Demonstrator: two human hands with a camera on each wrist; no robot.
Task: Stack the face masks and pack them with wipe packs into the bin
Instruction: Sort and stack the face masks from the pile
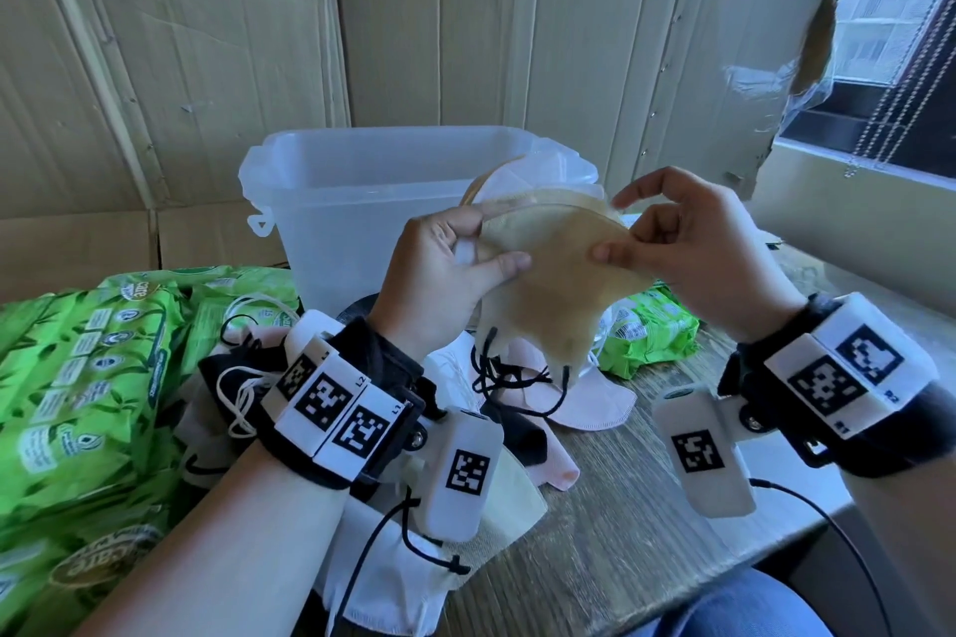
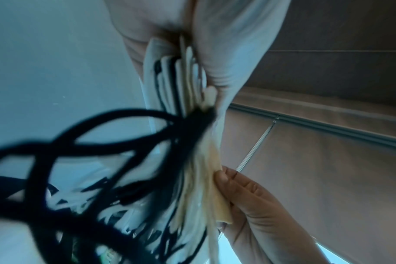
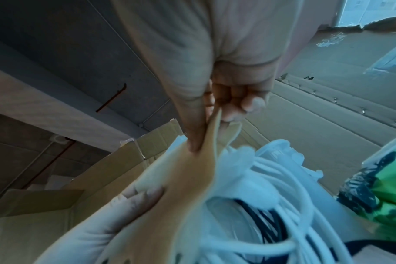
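I hold a stack of face masks (image 1: 556,285) in the air in front of the clear plastic bin (image 1: 331,202); a beige mask is on top. My left hand (image 1: 450,269) grips the stack's left end, thumb on top. My right hand (image 1: 667,243) pinches the beige mask's right edge between thumb and fingers. In the left wrist view the stack's edges (image 2: 188,78) show side by side, with black ear loops (image 2: 84,142) hanging below. The right wrist view shows the beige mask (image 3: 188,175) pinched, white loops (image 3: 267,187) beneath. Green wipe packs (image 1: 77,378) lie at left, one (image 1: 646,331) at right.
Loose pink, white and black masks (image 1: 595,404) lie on the wooden table (image 1: 621,533) under my hands. Cardboard walls (image 1: 207,41) stand behind the bin. A window (image 1: 890,16) is at the upper right. A cable (image 1: 838,533) runs from my right wrist.
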